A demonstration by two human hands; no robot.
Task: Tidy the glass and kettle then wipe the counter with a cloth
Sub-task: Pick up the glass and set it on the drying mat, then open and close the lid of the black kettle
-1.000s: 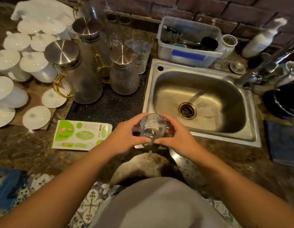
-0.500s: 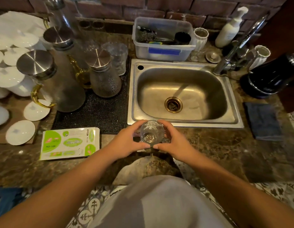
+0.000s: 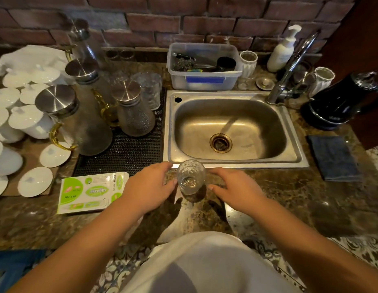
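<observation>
A clear textured glass (image 3: 191, 180) stands upright on the brown marble counter (image 3: 275, 199), just in front of the sink's front rim. My left hand (image 3: 149, 187) is on its left, fingers spread, fingertips at or almost at the glass wall. To the right of the glass is my right hand (image 3: 234, 190), fingers apart, with a small gap to the glass. A black kettle (image 3: 336, 102) sits on its base at the far right. A folded dark blue cloth (image 3: 334, 157) lies on the counter in front of the kettle.
The steel sink (image 3: 232, 166) has a tap (image 3: 289, 68), soap bottle (image 3: 282, 49) and plastic tub (image 3: 205, 80) behind it. Glass jugs (image 3: 133, 111) stand on a black mat (image 3: 124, 153) to the left, with white lidded cups (image 3: 29, 121) beyond. A green packet (image 3: 90, 192) lies near my left hand.
Both hands gripped the glass above the counter edge before. It now stands on the counter and both hands have opened and drawn slightly apart from it.
</observation>
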